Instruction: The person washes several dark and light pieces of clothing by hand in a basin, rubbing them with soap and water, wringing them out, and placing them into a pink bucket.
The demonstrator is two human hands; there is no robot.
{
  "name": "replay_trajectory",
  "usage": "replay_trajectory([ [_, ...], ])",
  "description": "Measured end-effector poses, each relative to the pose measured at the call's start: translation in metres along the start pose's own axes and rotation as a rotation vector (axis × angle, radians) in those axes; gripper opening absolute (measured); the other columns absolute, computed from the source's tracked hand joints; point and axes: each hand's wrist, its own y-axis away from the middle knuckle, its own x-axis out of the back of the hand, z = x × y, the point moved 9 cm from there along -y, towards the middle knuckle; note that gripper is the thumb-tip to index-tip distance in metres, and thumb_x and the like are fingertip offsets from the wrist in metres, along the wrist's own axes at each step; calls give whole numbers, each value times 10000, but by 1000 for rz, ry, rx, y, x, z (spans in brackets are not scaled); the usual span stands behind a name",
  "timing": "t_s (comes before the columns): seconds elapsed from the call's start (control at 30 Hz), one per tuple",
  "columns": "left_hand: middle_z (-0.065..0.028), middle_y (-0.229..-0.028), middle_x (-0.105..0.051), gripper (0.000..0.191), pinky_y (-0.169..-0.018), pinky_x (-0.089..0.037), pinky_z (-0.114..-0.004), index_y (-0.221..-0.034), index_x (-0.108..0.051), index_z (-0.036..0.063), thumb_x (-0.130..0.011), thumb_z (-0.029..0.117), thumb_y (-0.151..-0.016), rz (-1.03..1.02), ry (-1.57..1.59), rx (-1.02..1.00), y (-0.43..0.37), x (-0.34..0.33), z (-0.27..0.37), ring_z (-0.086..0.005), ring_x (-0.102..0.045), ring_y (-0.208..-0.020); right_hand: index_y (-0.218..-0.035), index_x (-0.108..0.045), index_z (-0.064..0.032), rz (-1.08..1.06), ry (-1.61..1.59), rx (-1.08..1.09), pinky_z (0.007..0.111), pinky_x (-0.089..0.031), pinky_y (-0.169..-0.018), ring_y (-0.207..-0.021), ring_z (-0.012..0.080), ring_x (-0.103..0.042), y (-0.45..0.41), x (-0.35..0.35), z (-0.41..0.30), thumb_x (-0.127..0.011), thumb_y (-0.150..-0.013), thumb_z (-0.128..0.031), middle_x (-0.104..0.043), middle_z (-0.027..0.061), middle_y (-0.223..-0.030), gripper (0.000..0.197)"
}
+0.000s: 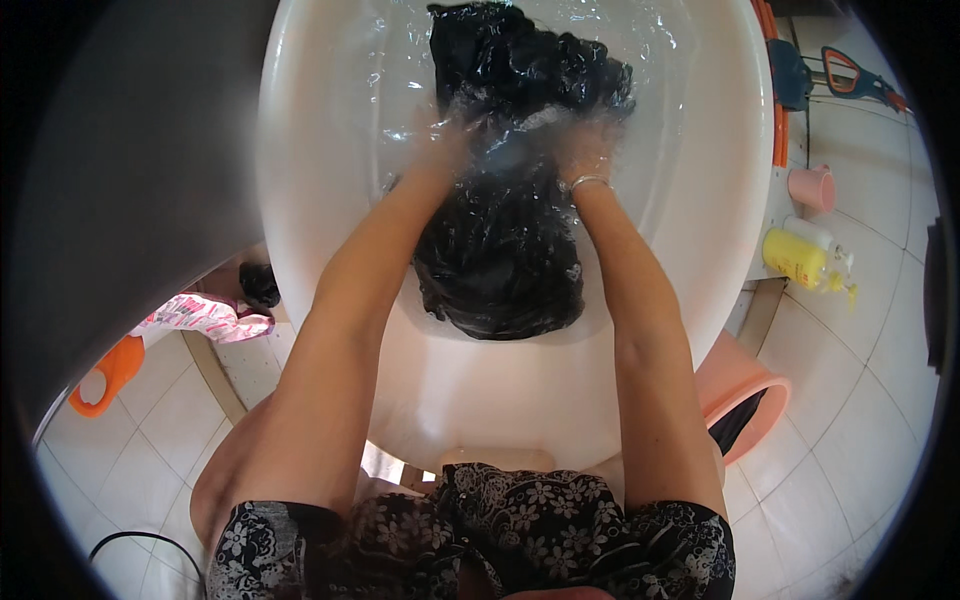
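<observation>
A soaked black cloth garment lies in water inside a large white plastic tub before me. Its far part spreads towards the top of the view, and its near part is bunched up against the sloping wall. Both hands are at the middle of the cloth, blurred by motion and splashing water. At the cloth's left side is my left hand, its fingers partly hidden. On the right, my right hand, with a bangle at the wrist, touches the cloth; its grip is too blurred to make out.
Right of the tub stand a pink cup, a yellow pump bottle and a pink bucket holding dark cloth. A blue-and-orange handled tool lies beyond. On the left are a pink-and-white bag and an orange handle.
</observation>
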Motion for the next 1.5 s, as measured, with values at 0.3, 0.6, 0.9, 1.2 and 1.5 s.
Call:
replay_trajectory([
  [0.3, -128, -1299, -347, 421, -922, -348, -430, -1244, -389, 188, -389, 106, -831, -201, 384, 5, 72, 19, -9, -294, -384, -1162, -1194, -450, -220, -65, -115, 129, 426, -340, -922, -1130, 337, -406, 80, 35, 2, -430, -800, -213, -479, 173, -1171, 395],
  [0.6, -126, -888, -598, 352, -702, -448, -272, -1070, -546, 66, -376, -6, -770, 495, 919, -126, 175, 294, -43, -169, -575, -775, -1053, -526, -20, 525, -695, 265, 309, -481, -514, -547, 200, -601, 199, 326, -6, -428, -800, -127, -592, 143, -733, 291],
  [0.9, -107, -991, -558, 446, -807, -429, -298, -1074, -450, 12, -659, 103, -691, 806, 1148, -880, 371, 459, 49, -207, -548, -893, -903, -565, 25, 1240, -99, 639, 294, -423, -748, -842, 260, -546, 378, 479, -66, -476, -755, -132, -579, 164, -894, 233],
  [1.2, -146, -758, -626, 238, -653, -475, -318, -859, -592, 3, -680, 95, -657, 1012, 1140, -394, 364, 421, 20, -225, -608, -715, -1316, -218, -41, 720, -908, 596, 371, -413, -813, -1010, 316, -463, 334, 313, 16, -709, -613, -252, -383, 208, -1203, 883],
  [1.5, -121, -744, -614, 203, -604, -469, -283, -869, -586, -40, -623, 73, -705, 946, 1378, -581, 468, 456, 45, -172, -586, -673, -1119, -477, 1, 763, -1068, 494, 369, -420, -777, -942, 300, -531, 265, 172, -41, -775, -534, -250, -557, 174, -1017, 703],
])
